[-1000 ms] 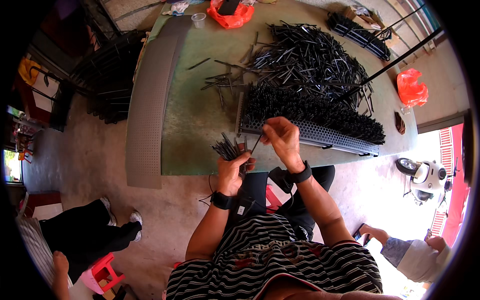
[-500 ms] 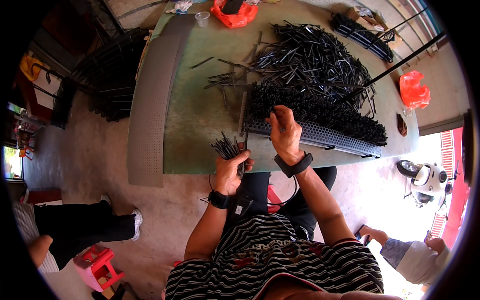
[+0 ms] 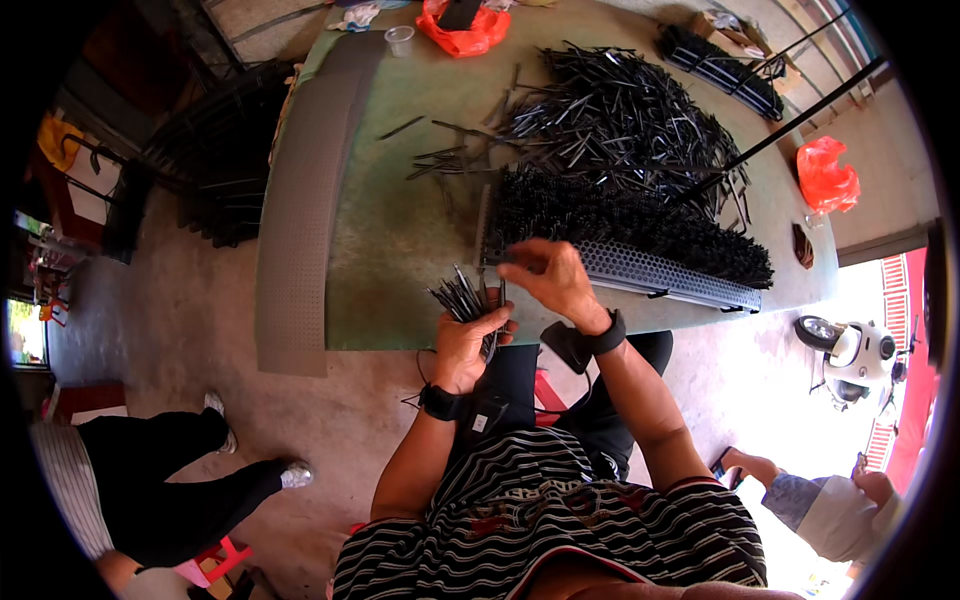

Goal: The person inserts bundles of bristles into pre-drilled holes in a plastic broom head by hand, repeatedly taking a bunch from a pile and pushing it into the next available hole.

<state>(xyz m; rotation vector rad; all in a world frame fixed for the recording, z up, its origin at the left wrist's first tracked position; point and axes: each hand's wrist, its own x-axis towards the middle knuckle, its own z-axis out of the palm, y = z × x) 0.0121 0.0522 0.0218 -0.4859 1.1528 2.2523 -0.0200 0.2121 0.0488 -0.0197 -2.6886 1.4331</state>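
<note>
A bundle of black strips is gripped in the closed left hand, tips fanned upward. Just beyond, at two o'clock, the right hand is poised, fingers curled; whether a strip is pinched there cannot be told. By the look of it, a single strip is being picked from the bundle; a clean thumb-and-finger pinch would be called for. Farther out at two o'clock, the perforated holder is seen packed with upright black strips; at one o'clock, a loose pile is heaped. Lettering is printed on the striped shirt at five o'clock, and a small white label is carried by the black box at six.
</note>
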